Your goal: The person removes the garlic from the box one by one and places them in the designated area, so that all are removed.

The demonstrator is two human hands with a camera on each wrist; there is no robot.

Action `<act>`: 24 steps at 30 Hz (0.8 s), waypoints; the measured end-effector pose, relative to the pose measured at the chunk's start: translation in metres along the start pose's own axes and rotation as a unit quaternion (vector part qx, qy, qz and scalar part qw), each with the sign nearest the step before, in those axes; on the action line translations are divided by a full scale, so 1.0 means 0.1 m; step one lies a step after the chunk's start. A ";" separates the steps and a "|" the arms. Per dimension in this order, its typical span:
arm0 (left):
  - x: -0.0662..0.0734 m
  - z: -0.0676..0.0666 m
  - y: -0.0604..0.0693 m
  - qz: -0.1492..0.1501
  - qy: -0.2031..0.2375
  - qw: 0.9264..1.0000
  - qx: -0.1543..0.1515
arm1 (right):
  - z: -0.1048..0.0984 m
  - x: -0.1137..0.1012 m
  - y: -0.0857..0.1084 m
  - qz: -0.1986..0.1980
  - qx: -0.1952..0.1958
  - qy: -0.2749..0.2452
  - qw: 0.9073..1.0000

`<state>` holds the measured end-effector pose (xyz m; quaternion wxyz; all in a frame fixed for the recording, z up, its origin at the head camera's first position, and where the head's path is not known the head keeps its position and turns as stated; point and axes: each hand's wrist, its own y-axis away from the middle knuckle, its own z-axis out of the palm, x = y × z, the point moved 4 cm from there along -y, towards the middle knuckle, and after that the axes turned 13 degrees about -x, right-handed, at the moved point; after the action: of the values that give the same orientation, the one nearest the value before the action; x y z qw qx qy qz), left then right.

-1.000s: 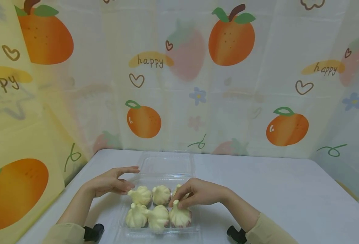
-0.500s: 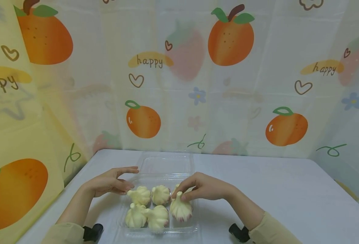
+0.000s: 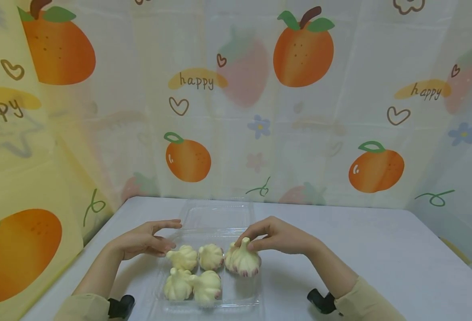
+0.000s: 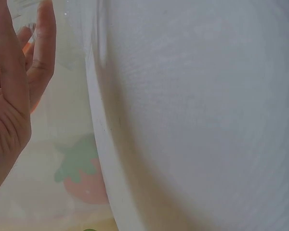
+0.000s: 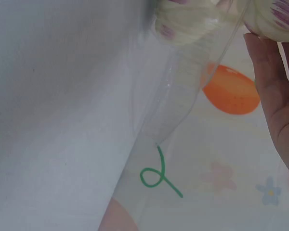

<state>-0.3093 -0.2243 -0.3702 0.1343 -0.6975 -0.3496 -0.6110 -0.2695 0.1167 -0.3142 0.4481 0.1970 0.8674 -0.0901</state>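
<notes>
My right hand (image 3: 285, 236) pinches a garlic bulb (image 3: 247, 262) by its stem, above the right side of a clear plastic box (image 3: 240, 292). Behind the held bulb, another garlic bulb (image 3: 231, 256) is partly hidden. In the right wrist view the held bulb (image 5: 274, 19) is cut off at the top. My left hand (image 3: 145, 238) is at the box's left side, fingers extended, its lower fingers close to the back-left bulb (image 3: 182, 257); whether they touch it I cannot tell. More garlic bulbs sit in the box: back middle (image 3: 211, 257), front left (image 3: 177, 284) and front middle (image 3: 207, 286).
The box's clear lid (image 3: 219, 217) lies folded back on the white table (image 3: 340, 249). A fruit-printed curtain (image 3: 300, 116) hangs behind and at the left. Black wrist straps (image 3: 121, 306) show at both sleeves.
My right hand has lifted the front-right garlic bulb and carried it up, back and slightly right, leaving the front-right place bare. The left hand stays put.
</notes>
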 end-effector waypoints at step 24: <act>-0.01 -0.01 -0.01 0.001 0.009 1.000 -0.011 | -0.26 0.22 0.25 0.032 0.091 -0.051 0.994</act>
<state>-0.3108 -0.2248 -0.3715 0.1308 -0.6936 -0.3410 -0.6209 -0.2902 0.1535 -0.3164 0.4746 0.2595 0.8249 -0.1640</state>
